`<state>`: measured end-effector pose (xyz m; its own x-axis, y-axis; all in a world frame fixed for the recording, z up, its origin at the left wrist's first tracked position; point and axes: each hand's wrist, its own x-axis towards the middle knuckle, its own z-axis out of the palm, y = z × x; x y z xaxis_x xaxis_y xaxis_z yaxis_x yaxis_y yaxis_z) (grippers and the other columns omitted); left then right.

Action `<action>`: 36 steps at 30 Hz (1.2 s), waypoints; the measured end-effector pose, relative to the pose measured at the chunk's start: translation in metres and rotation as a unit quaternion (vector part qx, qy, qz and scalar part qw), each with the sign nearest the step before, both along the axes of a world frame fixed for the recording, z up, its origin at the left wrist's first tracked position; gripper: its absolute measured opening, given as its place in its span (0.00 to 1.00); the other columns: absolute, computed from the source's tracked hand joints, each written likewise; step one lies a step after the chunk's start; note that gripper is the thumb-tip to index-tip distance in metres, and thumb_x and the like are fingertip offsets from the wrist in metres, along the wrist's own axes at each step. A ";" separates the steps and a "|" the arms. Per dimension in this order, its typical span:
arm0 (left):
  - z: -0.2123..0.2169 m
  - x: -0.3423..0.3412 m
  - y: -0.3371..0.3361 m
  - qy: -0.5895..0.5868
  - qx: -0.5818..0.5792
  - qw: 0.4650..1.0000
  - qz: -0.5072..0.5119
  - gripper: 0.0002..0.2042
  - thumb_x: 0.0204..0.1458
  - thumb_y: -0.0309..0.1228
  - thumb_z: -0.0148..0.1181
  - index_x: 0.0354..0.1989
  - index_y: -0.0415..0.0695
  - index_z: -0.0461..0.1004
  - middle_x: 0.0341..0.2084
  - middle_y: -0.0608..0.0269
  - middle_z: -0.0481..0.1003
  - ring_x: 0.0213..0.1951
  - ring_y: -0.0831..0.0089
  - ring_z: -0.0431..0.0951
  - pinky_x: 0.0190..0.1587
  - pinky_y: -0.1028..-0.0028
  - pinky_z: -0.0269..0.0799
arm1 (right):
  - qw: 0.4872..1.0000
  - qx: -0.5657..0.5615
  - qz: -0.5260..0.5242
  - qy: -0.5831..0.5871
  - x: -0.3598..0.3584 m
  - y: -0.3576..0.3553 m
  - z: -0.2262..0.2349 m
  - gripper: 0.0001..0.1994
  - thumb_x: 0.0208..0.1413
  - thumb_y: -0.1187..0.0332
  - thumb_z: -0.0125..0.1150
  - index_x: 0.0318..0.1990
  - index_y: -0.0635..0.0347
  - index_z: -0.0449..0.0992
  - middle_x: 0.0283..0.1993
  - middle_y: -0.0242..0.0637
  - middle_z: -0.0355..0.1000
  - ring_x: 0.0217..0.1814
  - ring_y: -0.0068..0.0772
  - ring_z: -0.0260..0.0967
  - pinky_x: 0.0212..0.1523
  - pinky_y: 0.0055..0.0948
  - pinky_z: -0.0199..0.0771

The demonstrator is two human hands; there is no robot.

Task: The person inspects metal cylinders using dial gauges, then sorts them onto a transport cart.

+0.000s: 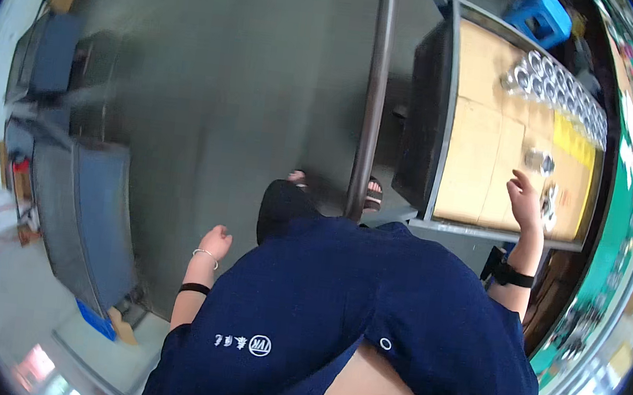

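Note:
My right hand [524, 202] reaches over a cardboard-lined cart tray [473, 161], its fingers partly apart with nothing seen in them. Just beyond the fingertips lies a shiny metal cylindrical part [539, 161]. Beside the hand, on its right, are smaller white-and-metal pieces [549, 207] that I cannot make out well. Rows of several shiny ring-topped metal cylinders [559, 89] stand at the tray's far right. My left hand [216, 241] hangs low at my left side over the floor, its fingers curled in and holding nothing visible.
A dark metal bar [374, 87] runs forward from near my feet, left of the cart. A blue plastic stool [541, 19] is past the cart's far end. Along the right stretches a green-topped bench [613, 231] with small parts. Grey metal cabinets [100, 212] stand at the left.

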<state>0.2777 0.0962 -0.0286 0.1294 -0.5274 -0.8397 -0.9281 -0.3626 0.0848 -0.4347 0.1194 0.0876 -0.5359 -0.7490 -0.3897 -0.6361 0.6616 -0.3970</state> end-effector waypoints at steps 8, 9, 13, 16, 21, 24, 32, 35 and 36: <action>-0.074 0.059 -0.195 0.054 -0.048 0.973 -0.219 0.20 0.53 0.37 0.53 0.53 0.40 0.70 0.46 0.47 0.75 0.50 0.55 0.75 0.55 0.63 0.69 | 0.978 -0.021 -0.199 -0.052 0.153 0.079 -0.017 0.20 0.56 0.64 0.57 0.55 0.59 0.71 0.44 0.44 0.77 0.46 0.36 0.74 0.47 0.31 0.72; -0.077 0.065 -0.223 0.043 -0.052 0.968 -0.240 0.21 0.53 0.37 0.53 0.53 0.41 0.69 0.47 0.48 0.75 0.51 0.55 0.75 0.55 0.63 0.68 | 0.983 0.023 -0.181 0.011 0.181 0.096 -0.027 0.19 0.55 0.64 0.57 0.54 0.58 0.71 0.43 0.42 0.77 0.46 0.37 0.75 0.48 0.34 0.72; -0.063 0.060 -0.320 0.011 -0.059 0.942 -0.331 0.21 0.53 0.37 0.53 0.55 0.41 0.68 0.49 0.48 0.74 0.52 0.57 0.73 0.55 0.64 0.68 | 0.870 0.026 -0.414 -0.267 0.324 0.094 -0.037 0.33 0.60 0.55 0.54 0.68 0.56 0.49 0.61 0.46 0.63 0.38 0.35 0.77 0.32 0.30 0.78; -0.030 0.004 -0.377 0.048 -0.050 0.930 -0.362 0.21 0.53 0.38 0.54 0.54 0.41 0.68 0.49 0.49 0.74 0.53 0.57 0.73 0.56 0.64 0.68 | 0.792 -0.024 -0.502 -0.346 0.383 0.060 -0.042 0.30 0.61 0.56 0.51 0.67 0.57 0.52 0.58 0.43 0.66 0.39 0.35 0.76 0.38 0.30 0.77; -0.035 -0.086 -0.468 0.098 -0.093 0.901 -0.413 0.21 0.53 0.37 0.54 0.54 0.41 0.68 0.48 0.50 0.74 0.52 0.58 0.74 0.54 0.64 0.69 | 0.853 0.005 -0.332 -0.402 0.425 0.017 -0.108 0.21 0.59 0.61 0.54 0.57 0.58 0.68 0.42 0.34 0.74 0.38 0.29 0.75 0.38 0.28 0.75; -0.024 -0.135 -0.517 0.156 -0.079 0.870 -0.461 0.21 0.54 0.37 0.54 0.54 0.41 0.68 0.47 0.51 0.75 0.51 0.58 0.74 0.53 0.64 0.69 | 0.856 0.061 -0.337 -0.387 0.441 -0.011 -0.196 0.21 0.57 0.61 0.57 0.56 0.58 0.70 0.44 0.38 0.75 0.43 0.32 0.74 0.44 0.32 0.74; 0.005 -0.071 -0.744 -0.031 -0.126 0.904 -0.408 0.20 0.53 0.37 0.53 0.52 0.40 0.70 0.49 0.48 0.74 0.54 0.54 0.72 0.57 0.62 0.67 | 0.739 -0.010 -0.470 -0.482 0.399 -0.208 -0.220 0.24 0.54 0.60 0.62 0.55 0.62 0.71 0.51 0.40 0.74 0.53 0.34 0.71 0.54 0.30 0.67; 0.020 -0.087 -0.802 -0.146 -0.035 0.893 -0.424 0.19 0.51 0.36 0.51 0.48 0.39 0.73 0.50 0.48 0.74 0.54 0.57 0.72 0.56 0.62 0.68 | 0.790 0.062 -0.471 -0.388 0.359 -0.281 -0.193 0.19 0.55 0.63 0.58 0.53 0.59 0.72 0.48 0.41 0.75 0.46 0.33 0.73 0.47 0.31 0.72; 0.046 -0.116 -0.814 -0.171 0.022 0.871 -0.459 0.18 0.51 0.37 0.51 0.46 0.38 0.75 0.49 0.49 0.74 0.54 0.57 0.73 0.56 0.63 0.68 | 0.765 0.016 -0.508 -0.396 0.355 -0.294 -0.191 0.18 0.56 0.63 0.56 0.52 0.58 0.72 0.44 0.42 0.75 0.41 0.32 0.74 0.41 0.32 0.73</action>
<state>0.1621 -0.7173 0.0175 -0.0833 -0.5079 -0.8574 -0.7969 0.5505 -0.2488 -0.0799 -0.1751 -0.1033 -0.4212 -0.0876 -0.9027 0.6442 0.6718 -0.3657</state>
